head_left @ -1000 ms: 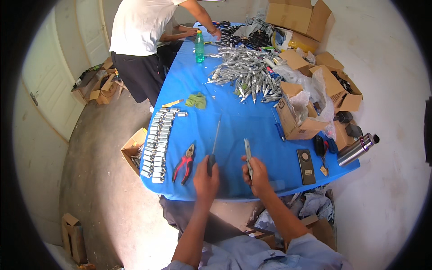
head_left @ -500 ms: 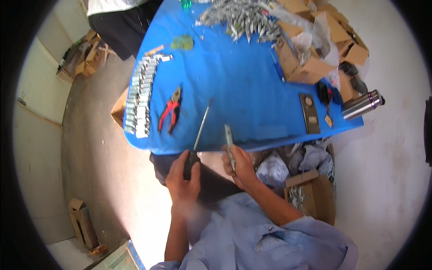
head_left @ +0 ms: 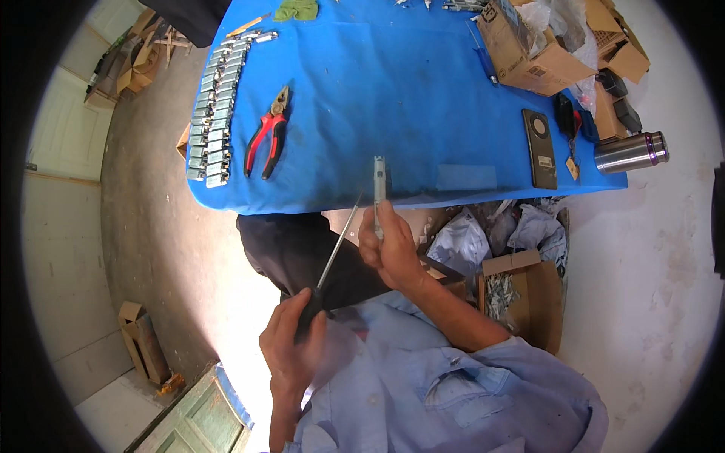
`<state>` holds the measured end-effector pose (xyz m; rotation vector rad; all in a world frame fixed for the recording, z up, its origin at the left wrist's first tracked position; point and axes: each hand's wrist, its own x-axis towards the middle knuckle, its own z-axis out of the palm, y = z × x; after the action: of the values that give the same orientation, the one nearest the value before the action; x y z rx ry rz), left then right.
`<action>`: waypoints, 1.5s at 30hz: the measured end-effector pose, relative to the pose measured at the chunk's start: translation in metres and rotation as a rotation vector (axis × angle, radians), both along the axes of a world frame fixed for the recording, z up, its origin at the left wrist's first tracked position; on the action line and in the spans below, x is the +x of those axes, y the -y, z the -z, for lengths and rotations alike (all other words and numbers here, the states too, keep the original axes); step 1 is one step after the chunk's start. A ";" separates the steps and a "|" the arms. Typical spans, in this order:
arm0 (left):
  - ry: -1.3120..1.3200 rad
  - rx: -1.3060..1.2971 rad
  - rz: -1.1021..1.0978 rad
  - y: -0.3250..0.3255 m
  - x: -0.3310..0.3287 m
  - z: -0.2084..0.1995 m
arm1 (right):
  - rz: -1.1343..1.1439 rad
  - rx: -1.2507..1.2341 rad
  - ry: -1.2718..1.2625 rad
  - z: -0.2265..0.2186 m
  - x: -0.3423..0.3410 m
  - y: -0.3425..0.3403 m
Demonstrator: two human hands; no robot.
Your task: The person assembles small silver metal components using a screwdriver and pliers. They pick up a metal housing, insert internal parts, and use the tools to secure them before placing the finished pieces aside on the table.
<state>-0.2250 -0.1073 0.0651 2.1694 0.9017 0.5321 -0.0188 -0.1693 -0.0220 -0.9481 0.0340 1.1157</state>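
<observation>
My left hand (head_left: 293, 340) is closed around the dark handle of a screwdriver (head_left: 337, 253); its thin metal shaft slants up and right. In my right hand (head_left: 393, 249) is a slim, pale metal part (head_left: 379, 181), held upright near the table's front edge. The screwdriver's tip is close to the lower part of that piece; I cannot tell whether they touch. On the blue-covered table (head_left: 340, 121) lie pliers (head_left: 267, 136) with red and black handles. Similar small metal parts (head_left: 219, 109) stand in two rows along the left edge.
A cardboard box (head_left: 521, 57) with plastic wrap stands at the back right, a blue-handled tool (head_left: 485, 64) beside it. A phone (head_left: 539, 147), keys (head_left: 572, 166) and a steel flask (head_left: 630, 153) lie at the right. Below the table, an open carton (head_left: 540, 302) holds metal pieces.
My left hand has lowered toward me, and the screwdriver's tip has come down beside the metal part. My right hand has risen slightly and turned the part more upright. The view has shifted.
</observation>
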 end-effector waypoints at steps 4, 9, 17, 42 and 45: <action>-0.034 -0.028 0.026 0.004 -0.002 -0.006 | 0.022 -0.022 -0.051 -0.003 0.003 -0.001; -0.047 -0.056 0.029 0.006 -0.005 -0.007 | 0.064 0.060 -0.107 0.003 0.003 0.002; -0.069 -0.120 -0.008 0.008 -0.003 -0.010 | 0.020 0.126 -0.137 0.004 0.011 0.007; -0.056 -0.291 -0.063 0.004 -0.015 0.001 | -0.041 0.111 -0.060 0.000 0.022 0.011; -0.055 -0.338 -0.085 0.005 -0.014 0.001 | -0.040 0.122 -0.079 0.002 0.023 0.012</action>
<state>-0.2395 -0.1124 0.0639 1.8533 1.0368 0.3340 0.0038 -0.1817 -0.0236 -0.7982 0.0112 1.1786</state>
